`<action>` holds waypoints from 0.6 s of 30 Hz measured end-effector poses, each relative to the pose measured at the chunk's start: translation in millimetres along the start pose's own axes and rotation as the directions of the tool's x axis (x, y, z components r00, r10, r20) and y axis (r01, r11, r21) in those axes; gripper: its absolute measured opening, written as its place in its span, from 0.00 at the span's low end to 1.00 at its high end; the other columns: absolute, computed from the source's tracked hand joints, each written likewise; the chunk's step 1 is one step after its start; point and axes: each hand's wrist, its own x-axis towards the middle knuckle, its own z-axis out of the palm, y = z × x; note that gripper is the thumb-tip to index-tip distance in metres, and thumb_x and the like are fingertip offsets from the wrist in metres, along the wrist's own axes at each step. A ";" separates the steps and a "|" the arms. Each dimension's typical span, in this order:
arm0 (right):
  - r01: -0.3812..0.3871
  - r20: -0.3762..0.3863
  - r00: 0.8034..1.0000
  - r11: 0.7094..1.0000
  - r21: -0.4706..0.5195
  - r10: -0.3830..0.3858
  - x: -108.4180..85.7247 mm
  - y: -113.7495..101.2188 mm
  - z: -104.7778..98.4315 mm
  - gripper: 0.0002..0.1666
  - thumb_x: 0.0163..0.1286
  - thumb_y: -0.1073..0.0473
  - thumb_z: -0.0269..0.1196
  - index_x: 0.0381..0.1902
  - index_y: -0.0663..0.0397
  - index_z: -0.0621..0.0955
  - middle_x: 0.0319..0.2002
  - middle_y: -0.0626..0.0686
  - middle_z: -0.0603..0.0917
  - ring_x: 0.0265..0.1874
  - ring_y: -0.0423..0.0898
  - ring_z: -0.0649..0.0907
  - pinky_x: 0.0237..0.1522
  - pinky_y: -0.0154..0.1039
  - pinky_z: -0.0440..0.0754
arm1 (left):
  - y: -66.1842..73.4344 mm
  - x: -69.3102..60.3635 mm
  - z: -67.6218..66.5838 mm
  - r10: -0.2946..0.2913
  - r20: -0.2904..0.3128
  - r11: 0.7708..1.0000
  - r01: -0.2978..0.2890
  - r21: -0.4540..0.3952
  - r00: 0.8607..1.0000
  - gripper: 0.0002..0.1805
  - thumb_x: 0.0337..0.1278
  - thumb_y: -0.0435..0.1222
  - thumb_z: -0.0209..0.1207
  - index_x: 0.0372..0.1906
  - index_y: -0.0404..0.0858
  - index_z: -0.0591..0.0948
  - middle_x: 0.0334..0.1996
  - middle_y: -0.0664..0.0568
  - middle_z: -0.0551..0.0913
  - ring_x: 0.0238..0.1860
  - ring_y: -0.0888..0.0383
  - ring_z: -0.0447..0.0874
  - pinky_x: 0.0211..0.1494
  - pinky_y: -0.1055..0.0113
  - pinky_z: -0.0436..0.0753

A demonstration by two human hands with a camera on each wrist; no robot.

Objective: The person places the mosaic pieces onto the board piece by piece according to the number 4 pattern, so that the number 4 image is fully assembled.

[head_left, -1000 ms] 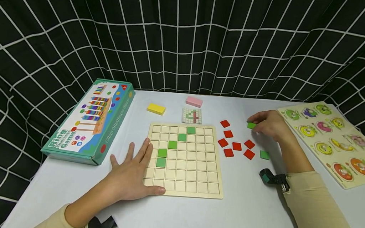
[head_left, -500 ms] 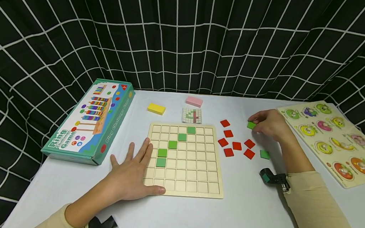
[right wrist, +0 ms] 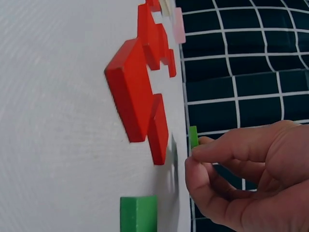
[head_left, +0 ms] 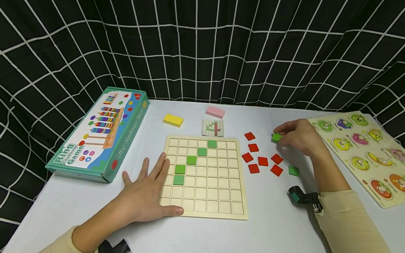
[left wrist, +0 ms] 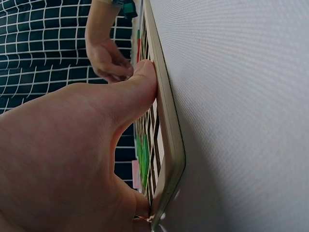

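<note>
My left hand (head_left: 145,197) lies with fingers spread on the left edge of a wooden grid board (head_left: 215,195), its thumb on the front rim. Several green square tiles (head_left: 191,160) sit in the board's cells in a diagonal run. At the right, my right hand (head_left: 302,137) pinches one green tile (head_left: 276,138) between thumb and fingers. In the right wrist view that tile (right wrist: 193,137) shows slightly off the table. Several red tiles (head_left: 263,161) lie loose between board and right hand. Another green tile (head_left: 293,171) lies below the right hand.
A small pattern card (head_left: 213,128) lies behind the board, with a pink block (head_left: 215,112) and a yellow block (head_left: 173,120) nearby. A game box (head_left: 96,134) stands at left. A fruit puzzle board (head_left: 371,155) lies at right.
The right hand has shifted slightly up and left, and the pinched green tile has come with it. The left hand has stayed still on the board.
</note>
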 end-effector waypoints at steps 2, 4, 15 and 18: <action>0.006 0.002 1.000 1.000 0.007 -0.006 -1.1 -2.4 0.8 0.27 0.61 0.70 0.70 0.60 0.64 0.83 0.53 0.64 0.80 0.51 0.57 0.73 0.44 0.44 0.75 | 0.0 -0.2 0.1 0.000 0.000 1.000 0.000 -0.001 1.000 0.74 0.44 0.77 0.63 0.85 0.37 0.47 0.86 0.47 0.37 0.82 0.27 0.41 0.59 0.09 0.47; 0.016 0.004 1.000 1.000 0.011 -0.016 -2.3 -5.6 1.9 0.27 0.61 0.70 0.70 0.60 0.64 0.84 0.54 0.65 0.80 0.51 0.57 0.74 0.43 0.43 0.75 | 0.1 -0.3 0.1 -0.001 0.000 1.000 0.001 -0.003 1.000 0.74 0.44 0.77 0.64 0.85 0.37 0.47 0.86 0.47 0.37 0.82 0.27 0.41 0.59 0.09 0.47; 0.125 0.065 0.990 0.992 0.025 -0.126 -14.6 -24.9 9.0 0.23 0.63 0.70 0.68 0.58 0.64 0.85 0.51 0.63 0.81 0.47 0.54 0.77 0.40 0.38 0.81 | -0.1 -0.1 0.0 0.000 0.001 1.000 0.000 -0.002 1.000 0.73 0.45 0.77 0.63 0.85 0.37 0.47 0.86 0.47 0.37 0.82 0.27 0.40 0.59 0.09 0.47; 0.135 0.072 0.988 0.990 0.030 -0.137 -17.7 -30.1 12.1 0.22 0.64 0.69 0.68 0.57 0.64 0.86 0.51 0.63 0.82 0.48 0.54 0.78 0.42 0.40 0.82 | -0.3 0.1 0.0 0.001 -0.001 1.000 -0.001 -0.003 1.000 0.73 0.45 0.77 0.63 0.85 0.37 0.47 0.86 0.47 0.37 0.83 0.28 0.40 0.59 0.09 0.47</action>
